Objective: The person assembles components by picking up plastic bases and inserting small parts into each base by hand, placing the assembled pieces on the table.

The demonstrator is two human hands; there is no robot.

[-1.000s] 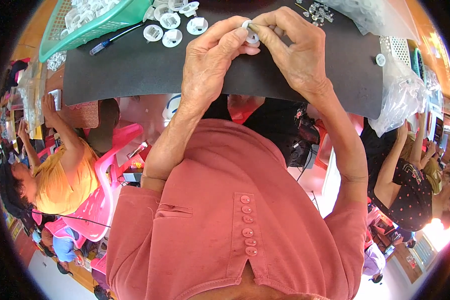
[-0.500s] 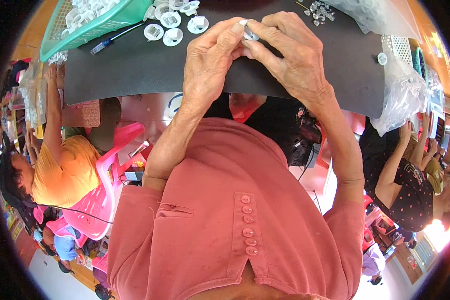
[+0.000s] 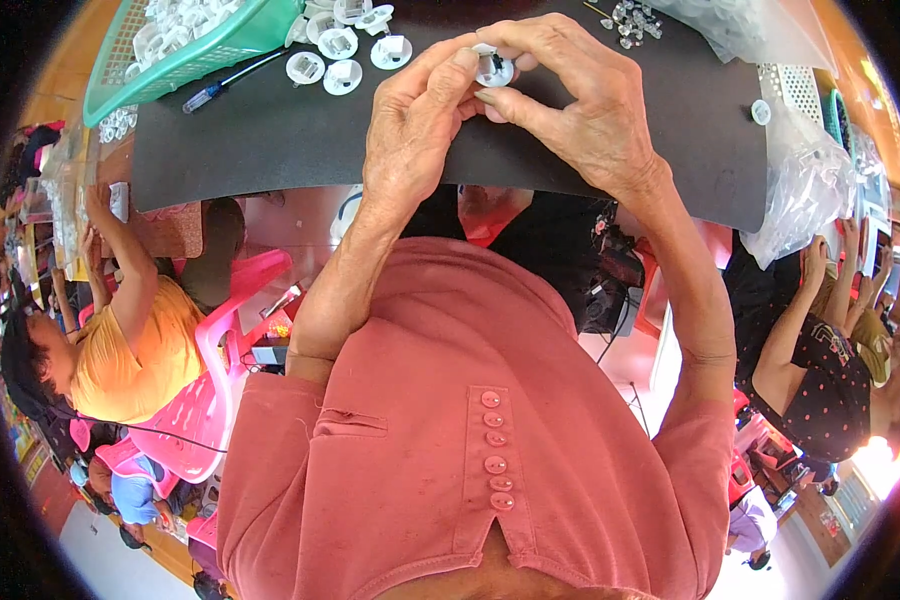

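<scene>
A small white round part (image 3: 492, 68) was pinched between the fingertips of both hands, held just above the dark bench (image 3: 270, 140). The left hand (image 3: 415, 125) closed on it from its side with thumb and forefinger; the right hand (image 3: 580, 110) gripped it from the other side, fingers curled over the top. Compared with half a second and one second earlier, the part and both hands sat at much the same spot, with only slight shifts of the fingertips; this suggested fine fitting work on the part continued rather than a finished step. Beyond the left hand lay loose white parts (image 3: 342, 50) of like shape, a pen-like tool (image 3: 220, 85), and a green basket (image 3: 170, 60) heaped with more white pieces. Beyond the right hand lay a cluster of small clear pieces (image 3: 632, 18), a lone white disc (image 3: 761, 111), and clear plastic bags (image 3: 810, 180). Other people sat at neighbouring places on either side, one in an orange shirt (image 3: 130, 360).
</scene>
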